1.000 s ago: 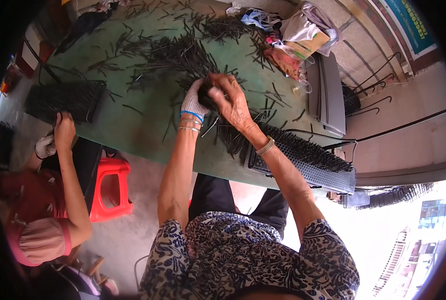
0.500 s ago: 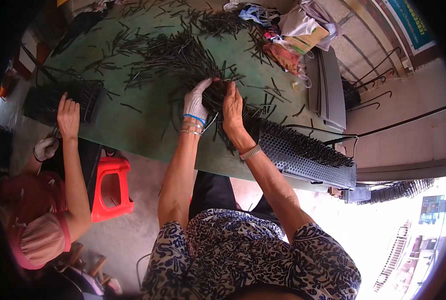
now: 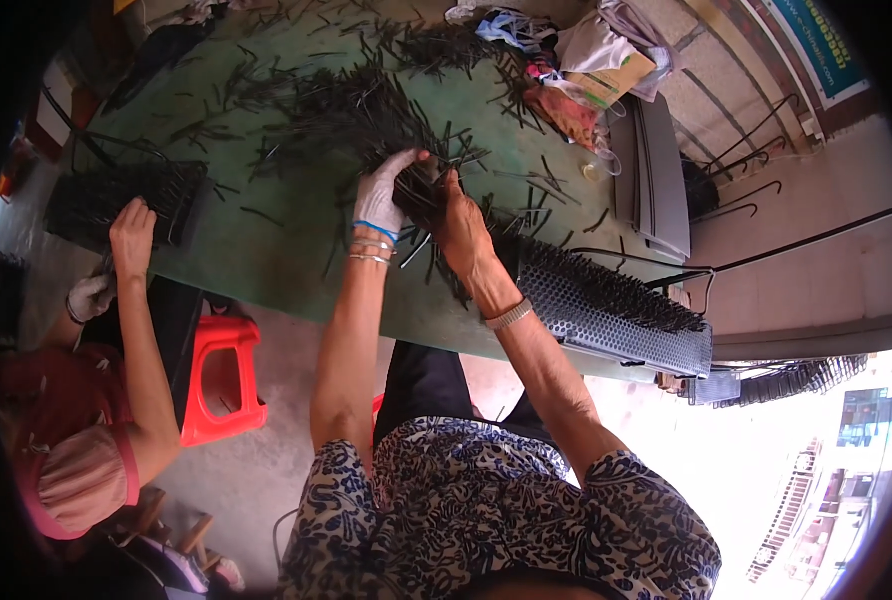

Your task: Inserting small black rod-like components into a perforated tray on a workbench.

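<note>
A bundle of thin black strips (image 3: 421,192) is gathered between my two hands at the near side of the green table. My left hand (image 3: 378,190), in a white glove with a blue cuff edge, closes round its left side. Bare and wearing a metal wristband, my right hand (image 3: 463,228) presses on the right side, its fingers partly hidden by the strips. A large loose heap of the same black strips (image 3: 356,105) lies just beyond. To the right of my right hand is a long perforated black rack (image 3: 611,318), with many strips standing in its holes.
At left, a co-worker's bare hand (image 3: 134,235) touches another black rack (image 3: 86,207) filled with strips. Cloths (image 3: 596,45) and grey sheets (image 3: 651,180) lie at the table's back right. A red stool (image 3: 224,385) stands below the table (image 3: 266,255). Bent rods (image 3: 766,200) project at right.
My left hand has shifted slightly left and my right hand slightly nearer, with the black strips still between them. The co-worker's bare hand has drawn back a little, its fingers more bunched.
</note>
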`<state>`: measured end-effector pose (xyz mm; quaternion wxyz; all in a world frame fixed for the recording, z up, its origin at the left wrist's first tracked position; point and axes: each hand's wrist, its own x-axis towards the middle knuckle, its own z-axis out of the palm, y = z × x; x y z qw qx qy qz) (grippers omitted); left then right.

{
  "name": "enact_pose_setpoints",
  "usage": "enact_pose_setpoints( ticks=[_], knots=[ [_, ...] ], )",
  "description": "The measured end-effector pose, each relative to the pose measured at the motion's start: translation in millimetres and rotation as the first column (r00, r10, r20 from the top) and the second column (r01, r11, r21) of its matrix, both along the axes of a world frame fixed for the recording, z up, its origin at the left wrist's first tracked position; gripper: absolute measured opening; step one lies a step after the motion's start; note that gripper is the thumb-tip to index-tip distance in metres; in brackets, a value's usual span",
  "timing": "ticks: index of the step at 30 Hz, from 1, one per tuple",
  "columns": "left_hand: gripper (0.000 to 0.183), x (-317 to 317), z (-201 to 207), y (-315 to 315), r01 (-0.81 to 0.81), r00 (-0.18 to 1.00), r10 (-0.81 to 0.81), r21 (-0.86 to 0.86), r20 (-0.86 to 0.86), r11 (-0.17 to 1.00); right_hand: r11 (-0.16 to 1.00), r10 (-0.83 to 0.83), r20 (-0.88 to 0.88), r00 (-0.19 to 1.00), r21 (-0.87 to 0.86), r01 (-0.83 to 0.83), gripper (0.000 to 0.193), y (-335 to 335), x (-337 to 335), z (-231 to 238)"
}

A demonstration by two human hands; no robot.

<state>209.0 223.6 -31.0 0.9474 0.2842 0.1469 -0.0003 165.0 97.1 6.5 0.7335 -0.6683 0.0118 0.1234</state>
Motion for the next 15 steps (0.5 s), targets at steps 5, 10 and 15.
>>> enact_pose_setpoints(
  ticks=[5,10,15],
  knots=[
    [0.02,-24,21,-8,-0.069,0.997,0.056,0.269,0.054,0.961,0.987,-0.035,-0.194,0.98,-0.163,0.003,0.073,-13,20,2],
    [0.04,-36,4,-3,-0.207,0.972,0.033,0.786,0.232,0.582,0.981,0.083,0.18,0.98,-0.186,-0.049,0.089,0,26,8],
    [0.057,-50,-20,-28,-0.178,0.972,0.185,0.967,0.144,0.182,0.995,0.079,0.312,0.947,-0.075,-0.059,0.095,18,21,-23]
  ],
)
